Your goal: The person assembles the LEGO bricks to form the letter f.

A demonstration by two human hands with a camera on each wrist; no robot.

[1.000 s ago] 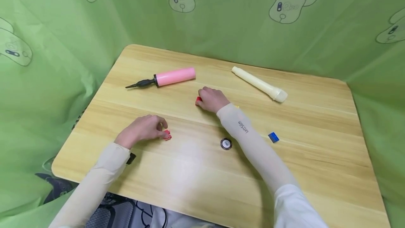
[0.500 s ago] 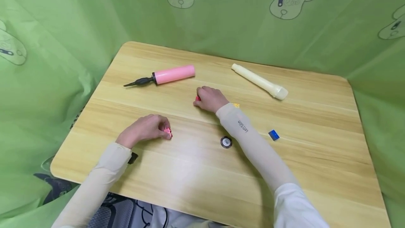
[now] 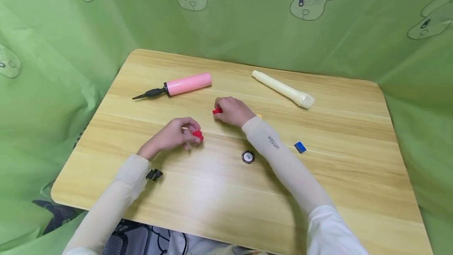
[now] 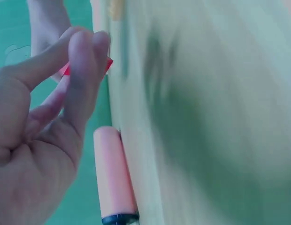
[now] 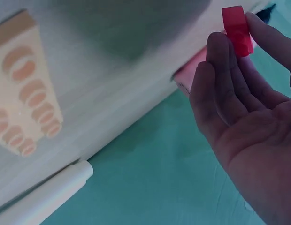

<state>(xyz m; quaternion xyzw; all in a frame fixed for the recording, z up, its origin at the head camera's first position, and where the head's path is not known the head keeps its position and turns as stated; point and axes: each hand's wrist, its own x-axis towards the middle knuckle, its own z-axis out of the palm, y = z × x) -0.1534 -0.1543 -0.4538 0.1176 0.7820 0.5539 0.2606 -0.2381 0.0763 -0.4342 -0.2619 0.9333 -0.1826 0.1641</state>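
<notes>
My left hand [image 3: 174,133] pinches a small red toy brick [image 3: 198,135] between thumb and fingertips, above the table's left middle. In the left wrist view only slivers of that brick show behind the fingers. Farther back, my right hand [image 3: 231,111] pinches a second red toy brick [image 5: 237,29] by its ends, its studs partly visible in the right wrist view. The two bricks are apart, a short gap between the hands. A yellow studded brick [image 5: 29,93] lies beside my right wrist, mostly hidden by the sleeve in the head view.
On the wooden table [image 3: 198,204] lie a pink hand pump [image 3: 189,84], a cream microphone-shaped stick [image 3: 281,88], a blue brick [image 3: 300,147] and a dark poker chip [image 3: 248,157]. A small black object [image 3: 154,174] sits by my left wrist. Green curtains surround the table.
My left hand has lifted its red brick and moved right and away from me, closer to my right hand. The right hand keeps its brick in nearly the same place, now turned slightly.
</notes>
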